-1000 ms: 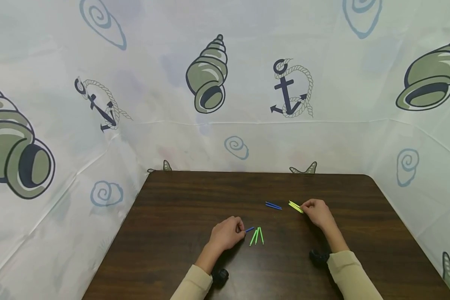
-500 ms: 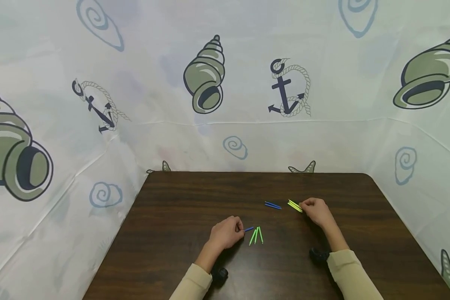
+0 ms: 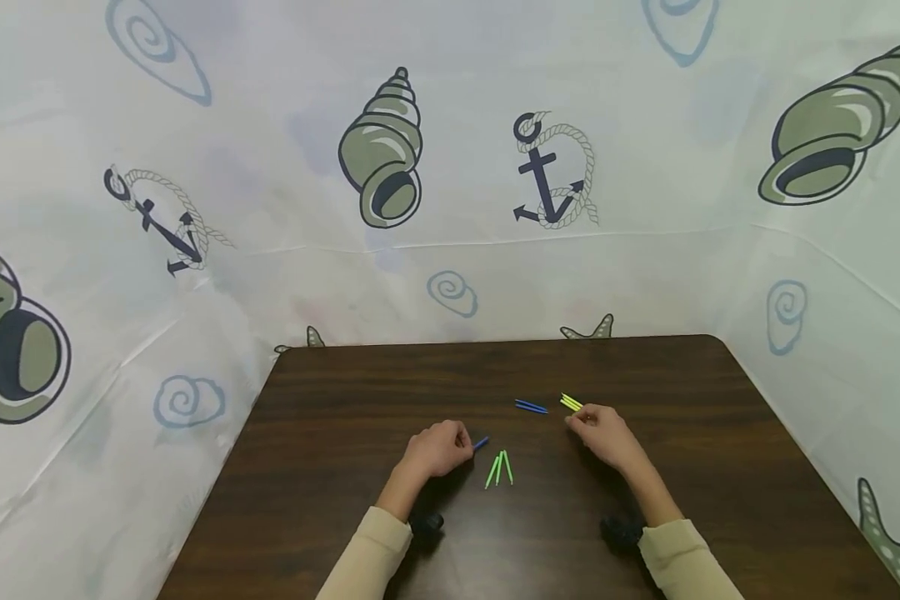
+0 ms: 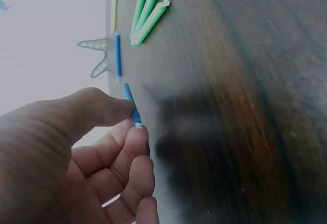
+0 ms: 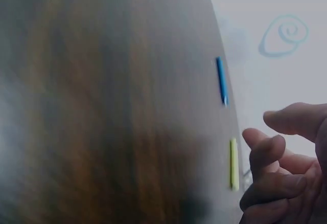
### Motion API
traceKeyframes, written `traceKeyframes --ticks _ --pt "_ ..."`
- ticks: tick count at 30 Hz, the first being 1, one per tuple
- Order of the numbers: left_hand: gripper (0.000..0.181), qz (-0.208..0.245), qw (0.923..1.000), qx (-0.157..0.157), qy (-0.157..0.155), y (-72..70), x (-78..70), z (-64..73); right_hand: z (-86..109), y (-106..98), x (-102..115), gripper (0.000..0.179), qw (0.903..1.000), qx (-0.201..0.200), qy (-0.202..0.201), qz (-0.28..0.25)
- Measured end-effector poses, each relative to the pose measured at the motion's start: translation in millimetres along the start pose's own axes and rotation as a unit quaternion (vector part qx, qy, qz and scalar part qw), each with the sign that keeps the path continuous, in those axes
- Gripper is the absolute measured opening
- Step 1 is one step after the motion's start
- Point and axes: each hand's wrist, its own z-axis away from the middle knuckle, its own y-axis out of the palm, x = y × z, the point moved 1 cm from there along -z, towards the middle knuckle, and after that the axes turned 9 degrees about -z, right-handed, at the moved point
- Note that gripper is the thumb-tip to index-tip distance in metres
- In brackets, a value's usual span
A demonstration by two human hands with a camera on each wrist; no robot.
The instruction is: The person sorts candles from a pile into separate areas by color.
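I see white sheeting, printed with shells and anchors, behind and beside a dark wood-grain table. Soft glare marks the table's near part.

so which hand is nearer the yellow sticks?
Right. The right hand is close by the yellow sticks, on their near side; the left hand is farther off left, pinching a blue stick.

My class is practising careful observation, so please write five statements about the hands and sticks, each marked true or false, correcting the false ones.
1. The left hand pinches a blue stick. True.
2. Three green sticks lie on the table. True.
3. The right hand grips a green stick. False: it holds nothing.
4. The yellow sticks lie nearer the left hand. False: they lie nearer the right hand.
5. Two blue sticks lie farther back than the green sticks. True.
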Motion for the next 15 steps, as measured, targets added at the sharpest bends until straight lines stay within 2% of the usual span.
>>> traceKeyframes --ticks 3,7,13,15 --pt "0.009 -0.005 1.0 -0.001 0.005 -1.0 -2.5 -7.4 7.4 11.2 5.2 0.029 0.9995 0.028 -0.013 -0.001" --pt "0.01 -0.012 0.9997 -0.014 0.014 -2.1 -8.3 -18.0 16.6 23.8 10.9 0.027 0.9953 0.092 -0.032 -0.006" --pt "0.008 -0.034 0.9977 -0.036 0.046 -4.8 -16.8 -37.6 24.3 23.8 16.0 0.023 0.9783 0.204 -0.037 -0.002" --pt "0.008 -0.044 0.9965 -0.036 0.062 -6.3 -19.5 -43.7 25.5 21.9 15.9 0.022 0.9733 0.226 -0.035 -0.01"
